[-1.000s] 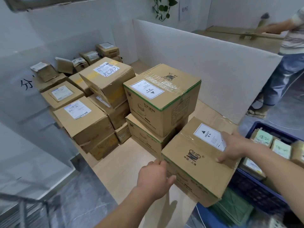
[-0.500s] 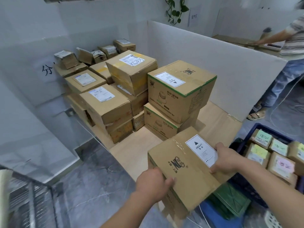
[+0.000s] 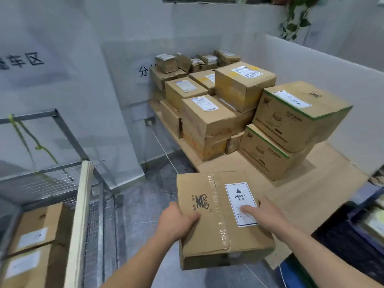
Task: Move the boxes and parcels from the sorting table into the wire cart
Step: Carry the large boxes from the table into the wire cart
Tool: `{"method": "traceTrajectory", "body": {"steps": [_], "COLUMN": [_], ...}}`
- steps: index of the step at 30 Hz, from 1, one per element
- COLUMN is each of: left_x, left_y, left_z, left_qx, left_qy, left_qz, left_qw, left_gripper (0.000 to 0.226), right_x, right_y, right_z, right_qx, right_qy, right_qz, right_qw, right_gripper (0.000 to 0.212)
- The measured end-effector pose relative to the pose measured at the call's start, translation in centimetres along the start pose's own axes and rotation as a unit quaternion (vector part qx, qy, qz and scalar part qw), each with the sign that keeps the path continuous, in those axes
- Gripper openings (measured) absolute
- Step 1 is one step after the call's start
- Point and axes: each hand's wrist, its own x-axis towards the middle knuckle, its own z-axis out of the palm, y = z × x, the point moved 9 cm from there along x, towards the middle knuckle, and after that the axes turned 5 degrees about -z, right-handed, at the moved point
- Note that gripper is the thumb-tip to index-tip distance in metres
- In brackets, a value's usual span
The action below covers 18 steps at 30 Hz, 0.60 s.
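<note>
Fingers of both hands gripping HEAVY-labelled box, wire cart left, stacked boxes behind.

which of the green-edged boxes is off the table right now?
The HEAVY-labelled box, gripped by the left hand and right hand over the floor. The other two sit stacked on the sorting table.
</note>
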Motion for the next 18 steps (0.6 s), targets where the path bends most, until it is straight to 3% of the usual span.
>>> {"method": "traceTrajectory", "body": {"steps": [8, 18], "left_x": [-2.1, -5.6], "left_y": [-9.2, -19.1], "left_z": [-14.1, -26.0], "left_qx": [-0.036, -0.137], "left_qy": [0.153, 0.294], "left_qz": [-0.074, -0.197], "left_qw": [0.985, 0.925], "left_gripper": [0.054, 0.065], "right_x": [-0.1, -0.2], "right_y": [-14.4, -31.3], "right_z": [9.1, 21.7], "right_qx": [-0.012, -0.076], "right_qy": [-0.036, -0.159], "right_qz": [-0.123, -0.255], "right_qw": [0.992, 0.951], "right_gripper": [0.039, 0.033]}}
